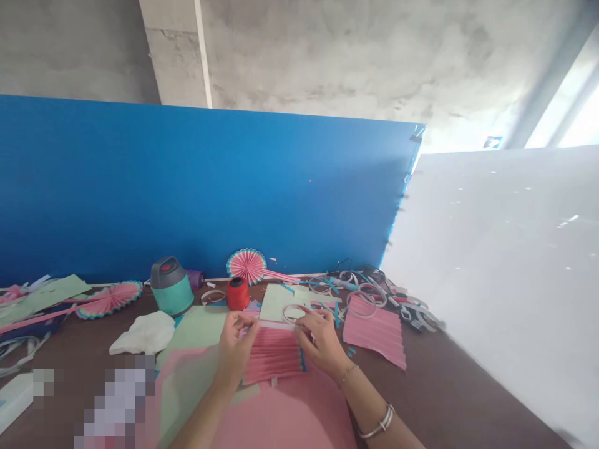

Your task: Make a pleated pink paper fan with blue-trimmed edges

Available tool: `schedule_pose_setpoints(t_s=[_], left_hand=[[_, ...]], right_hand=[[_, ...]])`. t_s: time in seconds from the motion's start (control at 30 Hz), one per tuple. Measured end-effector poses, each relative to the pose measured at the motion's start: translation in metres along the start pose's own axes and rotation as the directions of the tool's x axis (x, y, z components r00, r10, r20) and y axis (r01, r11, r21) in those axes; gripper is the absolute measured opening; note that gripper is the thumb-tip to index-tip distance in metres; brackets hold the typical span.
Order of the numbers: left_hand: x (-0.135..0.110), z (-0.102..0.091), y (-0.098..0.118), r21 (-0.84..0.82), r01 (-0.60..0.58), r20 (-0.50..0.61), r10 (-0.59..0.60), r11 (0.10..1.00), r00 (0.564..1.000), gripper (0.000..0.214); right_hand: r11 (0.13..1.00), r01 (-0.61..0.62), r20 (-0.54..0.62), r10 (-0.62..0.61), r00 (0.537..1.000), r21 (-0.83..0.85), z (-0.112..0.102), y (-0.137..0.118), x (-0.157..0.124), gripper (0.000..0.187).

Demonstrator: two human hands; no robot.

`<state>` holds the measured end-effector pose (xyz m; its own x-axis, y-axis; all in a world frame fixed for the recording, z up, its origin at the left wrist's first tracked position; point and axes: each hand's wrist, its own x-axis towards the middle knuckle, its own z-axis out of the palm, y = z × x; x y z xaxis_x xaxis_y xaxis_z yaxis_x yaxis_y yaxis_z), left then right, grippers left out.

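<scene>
A sheet of pink paper folded into narrow pleats (276, 357) lies between my hands, with blue along its right edge. My left hand (238, 346) has its fingers closed on the upper left corner of this pleated paper. A white strip (277, 324) runs along the paper's top edge. At the upper right corner, my right hand (322, 342) is closed with fingertips pinched at a thin roll of tape (292, 308), which partly hides behind them. Under the pleated sheet lie flat pink paper (285, 418) and pale green paper (201, 330).
A red thread spool (238, 294) and a teal jar with grey lid (171, 290) stand behind. Finished paper fans (246, 266) lean at the blue partition (201, 193). Another pleated pink sheet (374, 333), tape rings (372, 294) and cables are at right; white tissue (145, 333) lies left.
</scene>
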<state>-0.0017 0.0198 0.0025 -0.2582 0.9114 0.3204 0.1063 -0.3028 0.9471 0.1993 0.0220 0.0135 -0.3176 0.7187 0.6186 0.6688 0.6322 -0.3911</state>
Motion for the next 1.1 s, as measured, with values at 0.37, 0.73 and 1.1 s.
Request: schedule_pose_setpoints(t_s=[0.37, 0.73, 1.1], left_hand=[[0.003, -0.002, -0.005, -0.036, 0.058, -0.008, -0.059, 0.998, 0.998, 0.033], [0.006, -0.003, -0.004, -0.052, 0.062, -0.046, -0.064, 0.997, 0.997, 0.031], [0.015, -0.013, -0.012, 0.055, 0.035, 0.019, -0.036, 0.998, 0.999, 0.026]], right_hand=[[1.000, -0.013, -0.014, 0.013, 1.000, -0.012, 0.000, 0.006, -0.001, 0.016], [0.999, -0.055, -0.015, 0.055, 0.998, 0.003, 0.002, 0.012, -0.001, 0.017], [0.999, -0.033, -0.008, 0.033, 0.999, -0.023, 0.000, 0.016, -0.003, 0.016]])
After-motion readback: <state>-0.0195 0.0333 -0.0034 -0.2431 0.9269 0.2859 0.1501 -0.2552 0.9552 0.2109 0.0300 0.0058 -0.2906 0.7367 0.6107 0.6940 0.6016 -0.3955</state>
